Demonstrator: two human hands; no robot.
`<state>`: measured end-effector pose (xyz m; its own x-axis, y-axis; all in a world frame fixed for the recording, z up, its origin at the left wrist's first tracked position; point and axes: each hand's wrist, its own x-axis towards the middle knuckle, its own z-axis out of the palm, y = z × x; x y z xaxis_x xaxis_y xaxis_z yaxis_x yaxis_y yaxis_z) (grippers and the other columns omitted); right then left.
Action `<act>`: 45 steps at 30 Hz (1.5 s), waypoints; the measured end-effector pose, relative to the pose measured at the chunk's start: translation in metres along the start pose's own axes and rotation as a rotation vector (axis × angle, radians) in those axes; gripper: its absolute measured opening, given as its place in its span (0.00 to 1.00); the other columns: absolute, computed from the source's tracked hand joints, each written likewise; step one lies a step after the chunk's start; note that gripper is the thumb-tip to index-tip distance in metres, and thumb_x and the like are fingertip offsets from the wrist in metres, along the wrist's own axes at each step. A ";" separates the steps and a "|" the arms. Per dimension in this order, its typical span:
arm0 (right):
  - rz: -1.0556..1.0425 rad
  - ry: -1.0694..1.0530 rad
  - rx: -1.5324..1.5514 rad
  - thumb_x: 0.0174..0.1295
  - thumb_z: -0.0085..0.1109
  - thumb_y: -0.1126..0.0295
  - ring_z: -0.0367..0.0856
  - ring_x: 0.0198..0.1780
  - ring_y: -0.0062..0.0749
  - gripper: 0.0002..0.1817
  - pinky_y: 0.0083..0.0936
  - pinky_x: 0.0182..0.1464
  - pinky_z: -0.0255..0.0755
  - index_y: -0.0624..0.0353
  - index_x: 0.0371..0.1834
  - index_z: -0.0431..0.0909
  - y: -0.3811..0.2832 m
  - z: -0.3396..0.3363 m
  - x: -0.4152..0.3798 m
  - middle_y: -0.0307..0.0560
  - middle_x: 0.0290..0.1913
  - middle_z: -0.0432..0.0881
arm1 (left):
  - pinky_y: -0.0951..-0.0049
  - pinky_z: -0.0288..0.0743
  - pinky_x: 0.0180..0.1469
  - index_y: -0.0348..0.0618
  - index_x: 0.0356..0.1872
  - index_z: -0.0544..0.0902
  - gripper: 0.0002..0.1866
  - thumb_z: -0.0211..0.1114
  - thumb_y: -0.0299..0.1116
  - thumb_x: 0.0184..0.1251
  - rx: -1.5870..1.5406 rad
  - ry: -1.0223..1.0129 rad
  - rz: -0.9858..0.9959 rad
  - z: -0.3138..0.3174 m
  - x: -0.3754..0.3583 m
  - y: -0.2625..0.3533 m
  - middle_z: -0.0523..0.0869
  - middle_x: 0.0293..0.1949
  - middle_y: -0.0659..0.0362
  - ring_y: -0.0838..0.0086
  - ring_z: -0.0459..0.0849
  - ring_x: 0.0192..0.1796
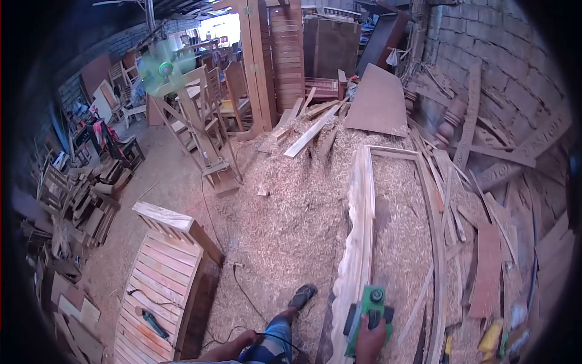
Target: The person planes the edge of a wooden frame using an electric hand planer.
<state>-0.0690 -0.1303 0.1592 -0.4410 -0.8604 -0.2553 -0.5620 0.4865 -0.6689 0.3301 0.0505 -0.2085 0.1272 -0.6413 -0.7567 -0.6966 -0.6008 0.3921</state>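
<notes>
resting on the carved board [357,242], the green planer [368,315] sits clasped in the right hand's [370,341] closed grip.

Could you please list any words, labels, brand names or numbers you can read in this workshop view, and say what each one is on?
None can be read.
The green electric planer under the right hand shows no legible brand or label.
The green fan is motion-blurred, with no readable marking.

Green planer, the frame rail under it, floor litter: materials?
Green planer, held by the right hand: body looks like moulded plastic, glossy green with black parts.
Frame rail: bare wood, pale, unfinished, grain visible.
Floor litter: wood shavings, tan, loose and curly.
</notes>
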 end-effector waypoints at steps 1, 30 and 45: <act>-0.082 0.050 0.051 0.65 0.73 0.58 0.87 0.47 0.56 0.28 0.46 0.52 0.80 0.67 0.60 0.78 -0.025 0.012 0.027 0.64 0.48 0.87 | 0.54 0.82 0.47 0.39 0.40 0.91 0.32 0.64 0.63 0.65 -0.007 -0.002 -0.012 -0.019 -0.007 0.024 0.91 0.37 0.41 0.52 0.91 0.41; -0.294 0.089 0.053 0.64 0.69 0.42 0.83 0.17 0.41 0.35 0.40 0.32 0.79 0.69 0.20 0.84 -0.377 0.167 0.507 0.53 0.18 0.83 | 0.59 0.81 0.50 0.28 0.43 0.88 0.34 0.61 0.60 0.76 -0.375 0.025 0.068 -0.187 0.133 0.217 0.91 0.35 0.41 0.58 0.90 0.42; 0.108 0.048 0.055 0.59 0.78 0.54 0.90 0.40 0.52 0.27 0.42 0.44 0.81 0.62 0.52 0.81 0.157 -0.053 -0.207 0.59 0.37 0.88 | 0.47 0.79 0.55 0.33 0.42 0.87 0.26 0.61 0.52 0.75 0.141 0.087 -0.021 -0.024 -0.047 0.076 0.88 0.44 0.31 0.38 0.87 0.54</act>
<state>-0.1033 0.1326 0.1443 -0.5305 -0.7947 -0.2951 -0.4709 0.5657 -0.6769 0.2883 0.0238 -0.1302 0.1993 -0.6722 -0.7131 -0.7848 -0.5453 0.2946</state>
